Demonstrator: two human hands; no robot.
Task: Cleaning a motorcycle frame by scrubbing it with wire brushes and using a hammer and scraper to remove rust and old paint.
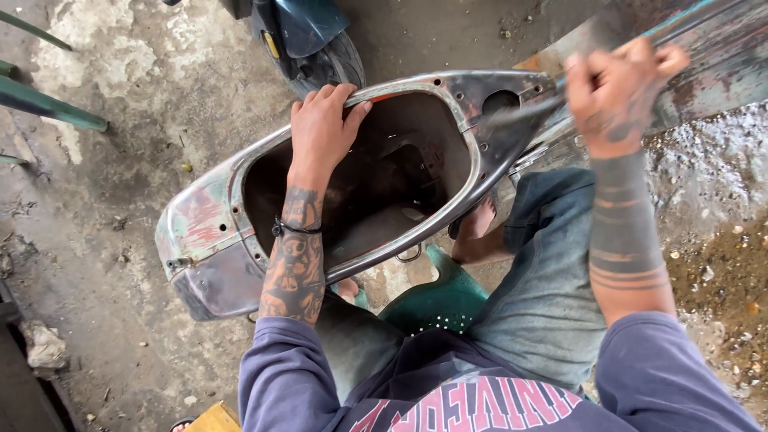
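A worn metal scooter body shell [210, 232], hollow side up, rests across my lap with patchy red, green and bare-metal paint. My left hand [322, 128] grips its far rim, fingers curled over the edge. My right hand [618, 90] is raised at the upper right, fist closed around a thin tool whose blurred shaft [520, 112] reaches down to the shell's right end. I cannot tell what kind of tool it is.
I sit on a green plastic chair [438, 298] on a stained concrete floor. A scooter's front wheel and dark fender [314, 42] stand just beyond the shell. Green metal bars [48, 106] lie at the left. A painted panel [712, 56] leans at the upper right, gravel below it.
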